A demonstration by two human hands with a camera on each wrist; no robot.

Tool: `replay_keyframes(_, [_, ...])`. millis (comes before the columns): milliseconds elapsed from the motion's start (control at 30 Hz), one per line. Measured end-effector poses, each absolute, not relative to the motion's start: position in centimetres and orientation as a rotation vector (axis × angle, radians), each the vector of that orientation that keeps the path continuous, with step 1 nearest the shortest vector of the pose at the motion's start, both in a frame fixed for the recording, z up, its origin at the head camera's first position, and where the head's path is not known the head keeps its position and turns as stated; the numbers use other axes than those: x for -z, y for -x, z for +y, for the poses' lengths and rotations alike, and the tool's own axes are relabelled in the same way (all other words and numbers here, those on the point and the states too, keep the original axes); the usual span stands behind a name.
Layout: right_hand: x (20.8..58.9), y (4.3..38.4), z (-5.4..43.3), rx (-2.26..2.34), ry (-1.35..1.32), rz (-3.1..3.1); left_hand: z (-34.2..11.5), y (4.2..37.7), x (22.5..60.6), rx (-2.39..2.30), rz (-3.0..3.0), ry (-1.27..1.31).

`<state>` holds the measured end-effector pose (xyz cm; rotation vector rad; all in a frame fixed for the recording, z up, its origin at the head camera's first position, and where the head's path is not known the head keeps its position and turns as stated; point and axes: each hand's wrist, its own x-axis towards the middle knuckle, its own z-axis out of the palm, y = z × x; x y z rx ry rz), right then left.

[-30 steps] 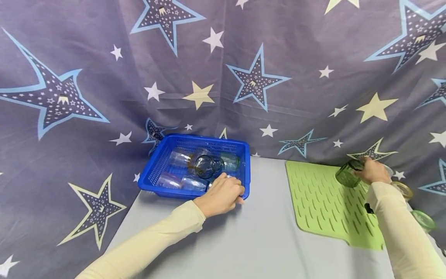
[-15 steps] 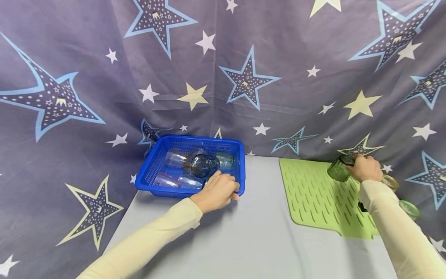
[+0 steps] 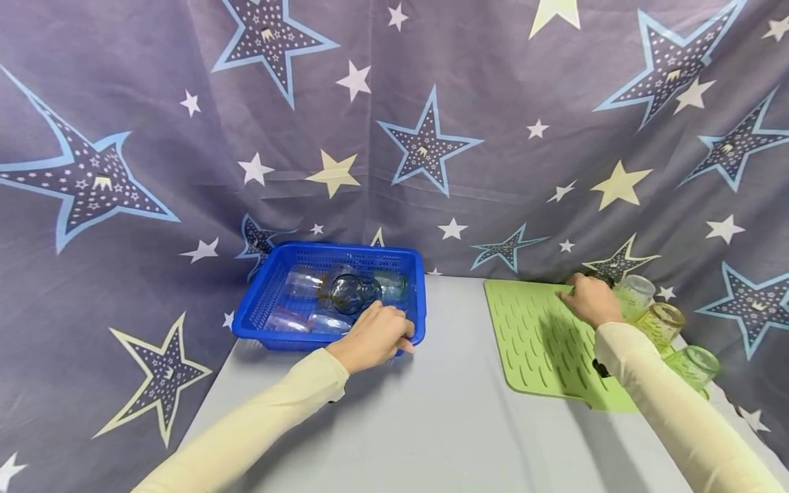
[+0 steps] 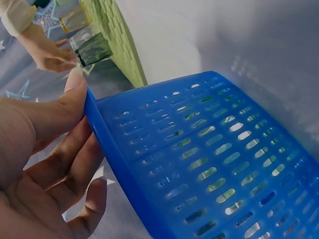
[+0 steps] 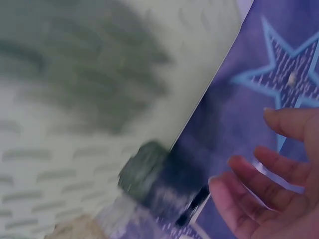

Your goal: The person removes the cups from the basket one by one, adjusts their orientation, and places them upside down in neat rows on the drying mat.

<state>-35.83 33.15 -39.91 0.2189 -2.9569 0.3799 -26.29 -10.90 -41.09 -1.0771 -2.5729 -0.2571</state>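
Note:
My left hand [image 3: 377, 334] grips the near right rim of a blue perforated basket [image 4: 119, 112], its thumb on the rim and fingers below it. Several glasses lie in that basket, among them a dark one [image 3: 347, 296], a greenish one [image 3: 390, 283] and a clear one [image 3: 329, 322]. At the far right, my right hand [image 3: 590, 301] hovers by the back edge of a light green drying mat [image 3: 530, 335]. Its fingers are spread and hold nothing in the right wrist view. Close to them stands a dark green glass [image 5: 149, 172], mostly hidden by the hand in the head view.
A clear glass [image 3: 636, 291], an amber glass [image 3: 661, 320] and a light green glass [image 3: 695, 366] stand in a row along the mat's right side. A star-patterned curtain [image 3: 481, 178] hangs directly behind the white table [image 3: 456, 411].
My right hand lowered the tilted dark green glass to the back of the mat, let go and moved left off it. My left hand stays on the basket rim. The head view turned right.

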Motion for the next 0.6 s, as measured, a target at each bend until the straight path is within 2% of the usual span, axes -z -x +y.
replay_keyframes(600, [41.4,33.6,21.6,-0.768,-0.509,-2.924,-11.4,26.0,41.0,0.289,-2.575,1.077])
